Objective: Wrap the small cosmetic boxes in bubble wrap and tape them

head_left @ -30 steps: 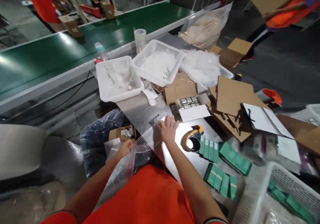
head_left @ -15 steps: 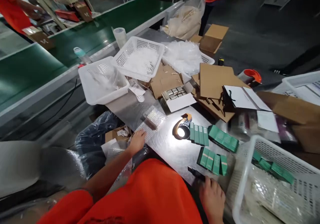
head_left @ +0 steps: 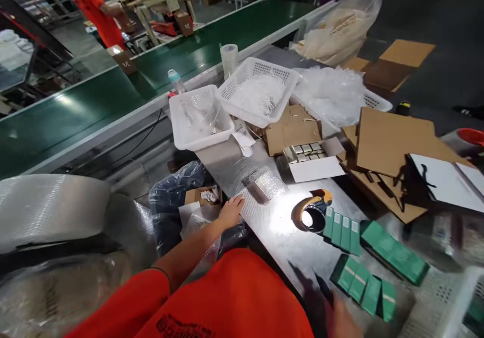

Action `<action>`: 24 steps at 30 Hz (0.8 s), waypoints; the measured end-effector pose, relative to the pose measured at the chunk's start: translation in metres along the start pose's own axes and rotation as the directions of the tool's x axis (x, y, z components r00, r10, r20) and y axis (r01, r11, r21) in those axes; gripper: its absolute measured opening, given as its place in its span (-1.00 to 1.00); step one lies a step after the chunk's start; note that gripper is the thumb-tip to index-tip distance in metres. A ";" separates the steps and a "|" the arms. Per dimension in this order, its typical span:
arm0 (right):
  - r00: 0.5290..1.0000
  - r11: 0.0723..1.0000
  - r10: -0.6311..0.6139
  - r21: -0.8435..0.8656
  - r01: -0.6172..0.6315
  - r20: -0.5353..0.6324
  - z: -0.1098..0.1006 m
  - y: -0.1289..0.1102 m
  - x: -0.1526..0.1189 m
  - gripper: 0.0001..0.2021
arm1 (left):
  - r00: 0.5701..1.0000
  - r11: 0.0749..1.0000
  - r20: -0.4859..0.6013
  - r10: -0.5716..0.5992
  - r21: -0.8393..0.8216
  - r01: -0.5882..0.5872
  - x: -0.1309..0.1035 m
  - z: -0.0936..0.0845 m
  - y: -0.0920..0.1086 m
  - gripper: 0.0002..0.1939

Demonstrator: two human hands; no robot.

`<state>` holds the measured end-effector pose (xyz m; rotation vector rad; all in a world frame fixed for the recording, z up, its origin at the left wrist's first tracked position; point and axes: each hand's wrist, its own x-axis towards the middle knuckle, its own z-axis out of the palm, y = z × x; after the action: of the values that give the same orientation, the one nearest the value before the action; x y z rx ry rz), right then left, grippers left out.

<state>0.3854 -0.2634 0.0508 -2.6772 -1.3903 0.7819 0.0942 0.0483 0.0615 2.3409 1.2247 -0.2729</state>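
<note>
My left hand (head_left: 231,212) is at the near edge of a sheet of bubble wrap (head_left: 251,207), with its fingers closed on that edge. On the sheet lies a small clear-wrapped packet (head_left: 266,184). Low in the view, my right hand (head_left: 342,320) is smeared by motion, closed round a slim black tool that looks like a utility knife (head_left: 322,285). Near it lie rows of green boxes (head_left: 365,285), several per row. A black and orange tape dispenser (head_left: 320,199) stands between the bubble wrap and the green boxes.
White baskets (head_left: 177,126) and an open box of small silvery boxes (head_left: 308,151) stand farther back, beside flattened cardboard (head_left: 393,139). At left are a big bubble wrap roll (head_left: 56,207) and a black-lined bin (head_left: 162,197). A green conveyor (head_left: 181,61) runs behind; co-workers (head_left: 102,13) stand beyond it.
My view has swung left, so things sit farther right in the picture. My left hand stays at the bubble wrap's edge. My right hand has become blurred, and the black tool with it has turned.
</note>
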 end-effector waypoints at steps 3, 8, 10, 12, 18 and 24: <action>0.982 1.000 -0.013 0.028 0.008 0.187 -0.013 -0.095 0.037 -0.45 | 0.999 0.998 -0.034 -0.008 -0.062 0.005 0.001 0.002 -0.002 -0.36; 0.954 0.970 -0.135 -0.160 0.182 0.267 -0.025 -0.252 0.102 -0.58 | 0.998 0.996 -0.040 -0.044 -0.081 0.040 0.006 0.010 -0.005 -0.30; 0.952 0.951 -0.152 -0.223 0.214 0.264 -0.023 -0.282 0.116 -0.60 | 0.998 0.995 -0.046 -0.042 -0.088 0.038 0.008 0.014 -0.006 -0.27; 0.948 0.935 -0.177 -0.254 0.245 0.264 -0.019 -0.294 0.123 -0.61 | 0.997 0.993 -0.070 -0.040 -0.118 0.032 0.009 0.019 -0.006 -0.25; 0.940 0.923 -0.199 -0.270 0.276 0.277 -0.010 -0.300 0.130 -0.60 | 0.995 0.986 -0.083 -0.063 -0.156 0.049 0.009 0.021 -0.005 -0.22; 0.942 0.924 -0.198 -0.268 0.272 0.271 -0.010 -0.227 0.107 -0.63 | 0.992 0.982 -0.061 -0.108 -0.160 0.097 0.007 0.009 -0.004 -0.29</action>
<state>0.2683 -0.0421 0.0707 -2.6112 -2.0005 0.9627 0.0958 0.0503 0.0497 2.1724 1.3522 -0.1244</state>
